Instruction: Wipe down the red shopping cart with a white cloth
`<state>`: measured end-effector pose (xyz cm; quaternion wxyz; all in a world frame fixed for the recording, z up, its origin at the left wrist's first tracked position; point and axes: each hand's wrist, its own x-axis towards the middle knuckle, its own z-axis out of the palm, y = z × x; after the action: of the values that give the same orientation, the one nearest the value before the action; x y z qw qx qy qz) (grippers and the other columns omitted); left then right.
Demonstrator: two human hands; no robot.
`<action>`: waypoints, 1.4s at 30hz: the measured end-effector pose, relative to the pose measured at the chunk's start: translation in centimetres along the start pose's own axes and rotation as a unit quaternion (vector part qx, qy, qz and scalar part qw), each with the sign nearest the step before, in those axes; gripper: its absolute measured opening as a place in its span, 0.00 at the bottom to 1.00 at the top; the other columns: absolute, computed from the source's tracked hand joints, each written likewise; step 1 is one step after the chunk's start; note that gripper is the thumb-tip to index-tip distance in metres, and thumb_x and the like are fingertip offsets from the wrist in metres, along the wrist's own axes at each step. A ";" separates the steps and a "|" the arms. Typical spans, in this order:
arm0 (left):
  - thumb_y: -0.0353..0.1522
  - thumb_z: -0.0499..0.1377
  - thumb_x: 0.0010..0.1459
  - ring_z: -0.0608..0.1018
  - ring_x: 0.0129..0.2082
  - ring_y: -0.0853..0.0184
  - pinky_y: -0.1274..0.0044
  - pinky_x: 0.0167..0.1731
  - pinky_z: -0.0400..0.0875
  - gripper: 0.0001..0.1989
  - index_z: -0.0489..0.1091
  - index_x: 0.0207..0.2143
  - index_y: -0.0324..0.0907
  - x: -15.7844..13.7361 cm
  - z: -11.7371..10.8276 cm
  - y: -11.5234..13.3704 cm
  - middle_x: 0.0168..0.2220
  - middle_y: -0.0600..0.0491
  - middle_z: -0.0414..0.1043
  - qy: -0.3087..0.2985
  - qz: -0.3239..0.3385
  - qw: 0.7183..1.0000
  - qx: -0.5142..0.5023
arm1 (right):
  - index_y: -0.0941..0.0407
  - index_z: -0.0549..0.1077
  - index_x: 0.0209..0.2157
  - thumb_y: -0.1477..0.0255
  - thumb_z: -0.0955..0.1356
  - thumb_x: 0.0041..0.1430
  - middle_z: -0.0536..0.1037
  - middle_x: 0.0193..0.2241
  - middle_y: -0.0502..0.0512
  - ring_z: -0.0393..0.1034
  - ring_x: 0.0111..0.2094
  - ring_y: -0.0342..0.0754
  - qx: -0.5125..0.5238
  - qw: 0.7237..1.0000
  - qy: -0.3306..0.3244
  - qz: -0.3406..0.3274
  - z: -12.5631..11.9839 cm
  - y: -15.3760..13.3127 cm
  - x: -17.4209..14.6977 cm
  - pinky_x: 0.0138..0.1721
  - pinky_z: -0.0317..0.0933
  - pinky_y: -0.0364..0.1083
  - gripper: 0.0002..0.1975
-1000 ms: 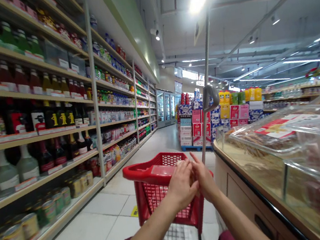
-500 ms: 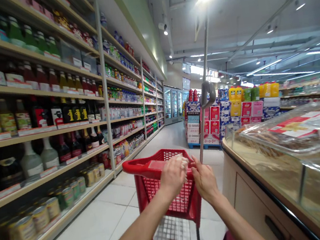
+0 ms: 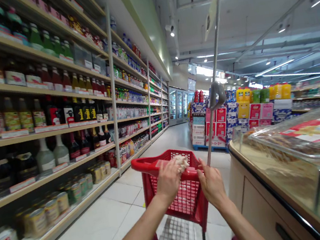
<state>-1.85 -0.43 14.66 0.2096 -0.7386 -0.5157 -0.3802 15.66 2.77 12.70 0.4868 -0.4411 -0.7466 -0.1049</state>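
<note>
A red shopping cart (image 3: pixel 189 198) with a perforated plastic basket stands directly before me. My left hand (image 3: pixel 169 179) lies over the middle of its red handle (image 3: pixel 144 164). Its fingers press a crumpled off-white cloth (image 3: pixel 182 162) to the handle bar; whether this is fabric or paper tissue I cannot tell. At the handle's right end, my right hand (image 3: pixel 211 181) is closed around the red frame, thumb uppermost. The inside of the basket is mostly hidden by the hands and handle.
Long shelves (image 3: pixel 44 133) of bottles and cans line the left side. Close on the right runs a wooden counter (image 3: pixel 259 201) with clear plastic food packs (image 3: pixel 308 130). A metal pole (image 3: pixel 216 63) rises beyond the cart, before stacked drink boxes (image 3: pixel 219 123). White floor tiles (image 3: pixel 111 215) lie between.
Along the handle, my left hand has slid a little to the left with the cloth. My right hand keeps its place on the cart. The whole view has shifted slightly.
</note>
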 end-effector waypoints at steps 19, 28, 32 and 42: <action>0.30 0.46 0.58 0.69 0.47 0.66 0.60 0.55 0.46 0.15 0.61 0.47 0.43 -0.3 2.3 1.7 0.46 0.49 0.68 0.058 0.083 0.995 -0.005 | 0.58 0.60 0.50 0.69 0.55 0.59 0.74 0.35 0.56 0.65 0.35 0.48 -0.004 0.999 0.017 -0.028 -1.1 1.4 -0.7 0.41 0.57 0.51 0.19; 0.26 0.44 0.56 0.62 0.54 0.62 0.59 0.52 0.54 0.14 0.64 0.42 0.41 -0.6 0.0 -2.0 0.52 0.46 0.62 0.067 0.040 0.997 0.008 | 0.60 0.62 0.48 0.69 0.56 0.58 0.74 0.32 0.56 0.65 0.34 0.48 -0.029 0.998 0.057 -0.023 -0.1 1.2 -0.7 0.43 0.54 0.53 0.18; 0.26 0.48 0.53 0.64 0.51 0.64 0.65 0.50 0.60 0.19 0.59 0.49 0.39 0.6 1.4 2.7 0.49 0.46 0.64 0.035 0.083 0.992 -0.085 | 0.58 0.62 0.48 0.69 0.57 0.58 0.74 0.33 0.56 0.65 0.34 0.48 -0.030 0.998 0.047 -0.038 -0.3 2.0 -0.7 0.41 0.56 0.51 0.18; 0.23 0.47 0.50 0.71 0.42 0.63 0.65 0.46 0.64 0.16 0.67 0.39 0.39 0.5 -2.1 -5.7 0.40 0.48 0.70 0.083 -0.084 0.993 -0.024 | 0.58 0.62 0.48 0.69 0.56 0.57 0.74 0.31 0.55 0.65 0.33 0.48 -0.036 0.996 0.068 -0.033 -0.8 2.0 -1.1 0.42 0.54 0.51 0.18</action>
<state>-7.76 0.63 15.89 0.2016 -0.6630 -0.5477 -0.4689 17.84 2.88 11.66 0.5164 -0.4253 -0.7217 -0.1776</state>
